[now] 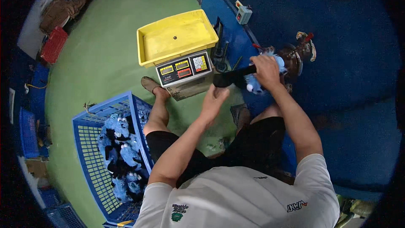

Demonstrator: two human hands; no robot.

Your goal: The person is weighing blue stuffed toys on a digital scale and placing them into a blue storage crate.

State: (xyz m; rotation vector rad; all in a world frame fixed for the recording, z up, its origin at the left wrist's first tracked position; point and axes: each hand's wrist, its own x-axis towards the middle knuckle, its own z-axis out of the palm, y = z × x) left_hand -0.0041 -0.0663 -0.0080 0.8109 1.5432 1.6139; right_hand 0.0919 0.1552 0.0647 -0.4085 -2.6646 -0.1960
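A blue furry plush toy (pixel 252 84) with a long black fabric part (pixel 234 77) is at the right, against a metal machine fitting (pixel 291 59). My right hand (pixel 266 71) is closed over the toy's blue fur, beside the fitting. The black part stretches left from there to my left hand (pixel 215 100), whose fingertips are closed at its end; the exact grip is partly hidden. Left of my legs, a blue plastic crate (pixel 134 122) holds several similar blue and black plush toys (pixel 122 154).
Ahead stands a digital scale (pixel 185 71) bearing a yellow tray (pixel 147 50) with a small dark piece (pixel 175 37) in it. A blue machine panel (pixel 337 143) fills the right side, with a grey switch box (pixel 244 15). A red crate (pixel 54 44) lies at the far left.
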